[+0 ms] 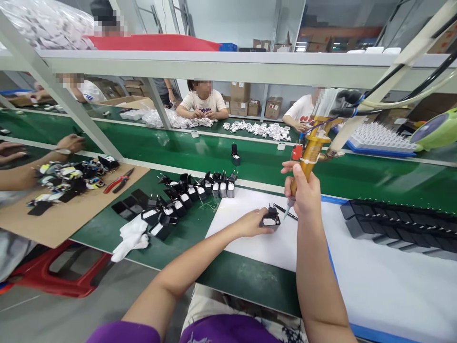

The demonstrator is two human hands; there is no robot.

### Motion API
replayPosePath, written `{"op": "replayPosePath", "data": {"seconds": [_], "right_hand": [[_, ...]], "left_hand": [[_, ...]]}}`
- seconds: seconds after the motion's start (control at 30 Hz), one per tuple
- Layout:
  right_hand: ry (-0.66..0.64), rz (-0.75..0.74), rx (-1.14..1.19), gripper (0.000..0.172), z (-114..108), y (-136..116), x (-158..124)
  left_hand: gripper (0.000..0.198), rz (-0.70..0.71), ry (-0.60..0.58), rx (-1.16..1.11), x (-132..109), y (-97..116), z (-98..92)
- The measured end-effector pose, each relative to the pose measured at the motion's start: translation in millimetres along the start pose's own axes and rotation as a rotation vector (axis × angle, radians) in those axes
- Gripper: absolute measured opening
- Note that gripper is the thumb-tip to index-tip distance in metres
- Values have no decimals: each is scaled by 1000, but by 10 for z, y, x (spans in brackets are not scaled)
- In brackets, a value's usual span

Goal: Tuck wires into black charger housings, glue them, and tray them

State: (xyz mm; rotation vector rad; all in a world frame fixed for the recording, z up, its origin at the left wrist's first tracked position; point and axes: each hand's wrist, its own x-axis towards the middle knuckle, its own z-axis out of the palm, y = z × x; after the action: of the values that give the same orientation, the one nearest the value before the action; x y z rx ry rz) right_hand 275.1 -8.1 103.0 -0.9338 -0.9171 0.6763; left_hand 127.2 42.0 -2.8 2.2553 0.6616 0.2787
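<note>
With its fingers closed round a small black plug adapter housing (271, 220), my left hand (254, 223) rests on the white sheet (243, 243). My right hand (307, 190) grips an amber glue dispenser (310, 155) that hangs from above on hoses. Its pale nozzle tip (287, 209) points down, just right of the housing and apart from it. Black tweezers (288, 212) lie on the sheet behind the housing, partly hidden by the nozzle.
Several black housings (185, 197) stand in rows at left, beside a white glove (132, 236). More are lined up at right (396, 224). One housing (235, 156) sits on the green conveyor (200, 147). Red-handled pliers (119, 181) lie on cardboard near a co-worker's hand (71, 143).
</note>
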Motion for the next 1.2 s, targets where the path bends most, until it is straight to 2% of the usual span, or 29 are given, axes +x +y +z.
{"op": "replayPosePath", "data": {"seconds": [0.07, 0.1, 0.17, 0.2, 0.33, 0.4, 0.47, 0.63, 0.8, 0.97, 1.07, 1.13, 1.2], "right_hand": [[24, 17, -16, 36, -50, 5, 26], [35, 28, -21, 35, -75, 8, 38], [44, 48, -20, 32, -119, 15, 63], [49, 53, -14, 31, -138, 18, 75], [76, 58, -1, 29, -203, 24, 114], [87, 61, -10, 29, -232, 29, 128], [82, 70, -20, 31, -257, 40, 141], [49, 120, -49, 34, -285, 73, 173], [50, 152, -80, 36, -280, 56, 185], [82, 126, -61, 36, -290, 45, 179], [80, 107, -53, 33, -294, 53, 168], [68, 88, -50, 30, -285, 54, 154], [45, 67, -53, 27, -262, 51, 135]], "left_hand": [[55, -40, -47, 50, 49, 17, -156], [57, -72, -19, 85, 107, 31, -263], [56, -157, 126, 180, 316, 55, -510], [57, -231, 237, 247, 467, 58, -637], [71, -459, 465, 342, 1213, -54, -1020], [80, -588, 541, 357, 1527, -179, -1102], [88, -695, 586, 353, 1742, -319, -1125], [90, -803, 624, 334, 1971, -606, -1111], [86, -765, 574, 348, 2004, -668, -1141], [59, -596, 484, 372, 1866, -402, -1080], [49, -440, 429, 371, 1523, -121, -1000], [50, -339, 390, 362, 1122, 53, -935], [49, -270, 339, 351, 621, 168, -846]]}}
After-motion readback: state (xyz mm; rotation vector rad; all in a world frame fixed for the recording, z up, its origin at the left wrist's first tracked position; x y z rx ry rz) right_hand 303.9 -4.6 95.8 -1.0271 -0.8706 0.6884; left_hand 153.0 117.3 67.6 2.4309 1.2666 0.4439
